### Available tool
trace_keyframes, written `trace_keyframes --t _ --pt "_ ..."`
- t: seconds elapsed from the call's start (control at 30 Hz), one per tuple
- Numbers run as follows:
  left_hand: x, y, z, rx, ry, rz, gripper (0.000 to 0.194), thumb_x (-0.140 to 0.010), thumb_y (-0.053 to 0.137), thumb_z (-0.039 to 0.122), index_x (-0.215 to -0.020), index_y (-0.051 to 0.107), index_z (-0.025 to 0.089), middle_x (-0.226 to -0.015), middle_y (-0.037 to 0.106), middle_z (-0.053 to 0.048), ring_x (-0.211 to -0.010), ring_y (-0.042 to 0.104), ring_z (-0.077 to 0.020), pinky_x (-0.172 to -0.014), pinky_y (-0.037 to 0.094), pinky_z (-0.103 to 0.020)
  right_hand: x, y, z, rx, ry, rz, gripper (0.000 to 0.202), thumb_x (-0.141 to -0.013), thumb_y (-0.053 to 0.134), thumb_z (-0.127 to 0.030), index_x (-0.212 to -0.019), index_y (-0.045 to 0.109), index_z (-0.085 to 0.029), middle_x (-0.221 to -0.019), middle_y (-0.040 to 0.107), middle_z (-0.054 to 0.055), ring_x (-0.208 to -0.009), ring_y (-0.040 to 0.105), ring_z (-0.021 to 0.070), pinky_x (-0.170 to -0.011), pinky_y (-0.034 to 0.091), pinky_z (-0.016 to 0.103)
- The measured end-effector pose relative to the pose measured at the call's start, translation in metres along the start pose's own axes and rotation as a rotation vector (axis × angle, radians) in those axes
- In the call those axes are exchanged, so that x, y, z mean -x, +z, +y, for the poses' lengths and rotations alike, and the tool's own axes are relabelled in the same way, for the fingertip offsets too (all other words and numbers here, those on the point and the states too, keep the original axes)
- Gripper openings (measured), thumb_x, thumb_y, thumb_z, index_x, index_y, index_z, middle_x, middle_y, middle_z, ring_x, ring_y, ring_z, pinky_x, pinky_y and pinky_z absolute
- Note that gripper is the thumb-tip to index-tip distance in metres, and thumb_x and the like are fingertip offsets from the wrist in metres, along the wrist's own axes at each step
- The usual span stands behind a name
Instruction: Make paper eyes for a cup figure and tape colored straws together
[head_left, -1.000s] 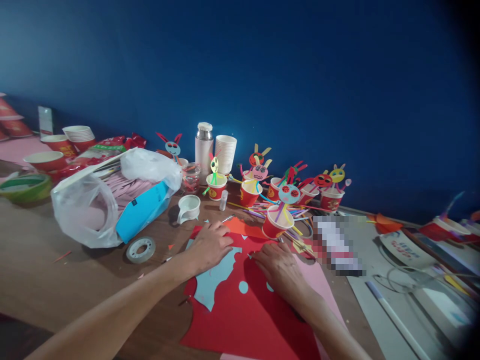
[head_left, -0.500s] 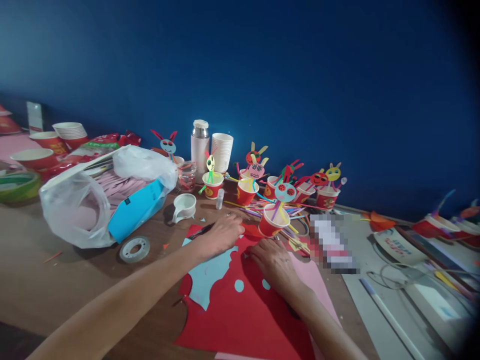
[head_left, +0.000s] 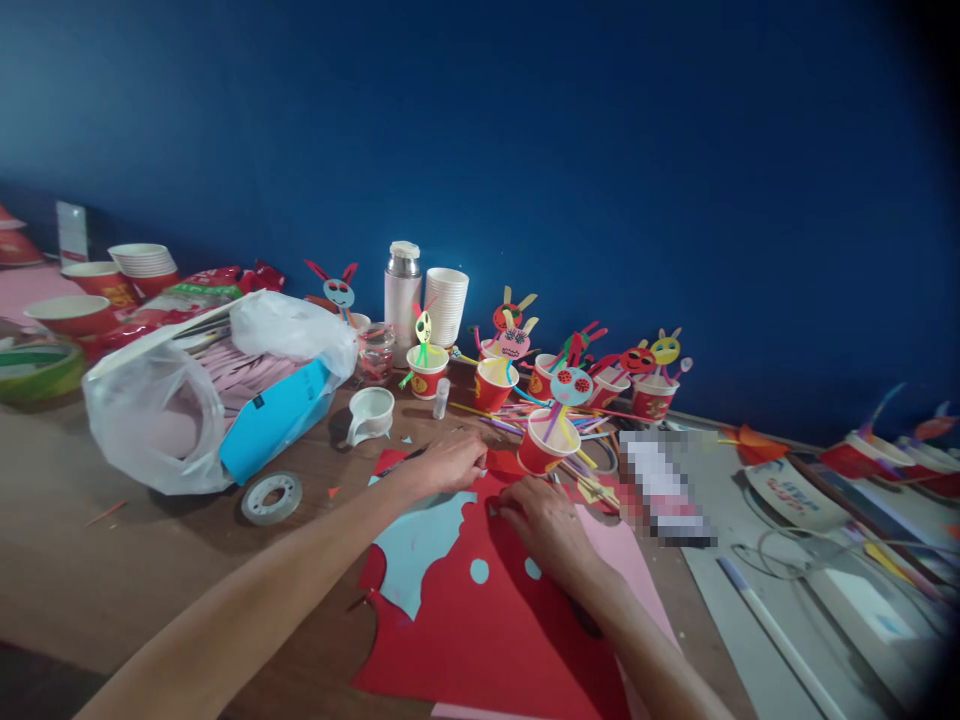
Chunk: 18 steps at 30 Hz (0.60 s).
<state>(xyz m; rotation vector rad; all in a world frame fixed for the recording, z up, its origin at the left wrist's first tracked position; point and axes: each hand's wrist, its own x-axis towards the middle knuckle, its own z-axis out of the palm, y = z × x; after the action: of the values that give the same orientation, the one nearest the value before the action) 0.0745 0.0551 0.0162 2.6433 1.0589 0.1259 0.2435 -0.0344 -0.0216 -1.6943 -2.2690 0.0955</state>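
Observation:
My left hand [head_left: 452,462] is closed over the top of a red paper sheet [head_left: 487,640], fingers pressed together. Whatever they pinch is too small to make out. Just right of it, my right hand [head_left: 541,518] rests on the same sheet with bent fingers, its fingertips partly hidden. A cut light blue paper piece [head_left: 420,550] lies under my left forearm. Two small blue paper circles, a left one [head_left: 479,571] and a right one [head_left: 532,568], lie on the red sheet. Behind my hands stands a red paper cup [head_left: 541,452] bearing a blue paper face [head_left: 571,386].
Several cups with paper figures stand along the blue wall, near a thermos [head_left: 403,300] and stacked cups [head_left: 447,305]. On the left are a plastic bag [head_left: 154,440], a tape roll [head_left: 271,498] and a small white cup [head_left: 370,415]. Cables [head_left: 780,540] lie at right.
The view has shifted very slightly. Both hands stay almost in place over the red sheet, with only a small movement of the left fingers.

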Motion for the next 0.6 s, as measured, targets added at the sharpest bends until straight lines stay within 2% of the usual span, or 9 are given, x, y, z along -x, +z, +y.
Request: trace_keyframes --t 0.13,0.37,0.47,0.6 --pt "-0.003 0.004 0.001 0.012 -0.030 -0.034 0.019 -0.073 0.044 0.015 -0.069 0.062 0.015 -0.070 0.061 -0.007 -0.066 0.054 -0.0180 -0.060 0.037 -0.027 -0.002 0.000 -0.002 0.028 0.027 -0.034 0.016 -0.084 0.047 -0.018 -0.076 0.061 -0.020 -0.077 0.061 0.002 -0.077 0.055 0.0167 -0.071 0.031 0.028" --pt "0.003 0.006 0.007 -0.028 -0.004 0.040 0.021 -0.078 0.043 0.016 -0.071 0.062 0.012 -0.080 0.062 -0.013 -0.079 0.056 -0.0222 -0.071 0.040 -0.031 -0.001 0.003 -0.003 0.073 -0.004 -0.035 0.020 -0.086 0.043 -0.016 -0.074 0.058 -0.017 -0.075 0.060 0.004 -0.075 0.055 0.0172 -0.069 0.031 0.028" --pt "0.005 0.006 0.005 0.012 -0.007 0.046 0.020 -0.078 0.043 0.015 -0.071 0.062 0.012 -0.079 0.061 -0.012 -0.075 0.056 -0.0216 -0.070 0.039 -0.031 0.000 -0.002 -0.004 0.020 0.006 -0.020 0.019 -0.086 0.042 -0.015 -0.073 0.056 -0.017 -0.074 0.060 0.004 -0.074 0.054 0.0167 -0.068 0.032 0.027" --pt "0.006 0.007 0.001 0.116 -0.043 0.069 0.012 -0.074 0.049 0.015 -0.067 0.059 0.014 -0.074 0.060 -0.008 -0.074 0.053 -0.0197 -0.067 0.038 -0.028 -0.001 -0.012 -0.006 -0.085 0.093 0.027 0.017 -0.086 0.043 -0.019 -0.072 0.053 -0.018 -0.075 0.060 0.003 -0.072 0.054 0.0160 -0.067 0.032 0.026"
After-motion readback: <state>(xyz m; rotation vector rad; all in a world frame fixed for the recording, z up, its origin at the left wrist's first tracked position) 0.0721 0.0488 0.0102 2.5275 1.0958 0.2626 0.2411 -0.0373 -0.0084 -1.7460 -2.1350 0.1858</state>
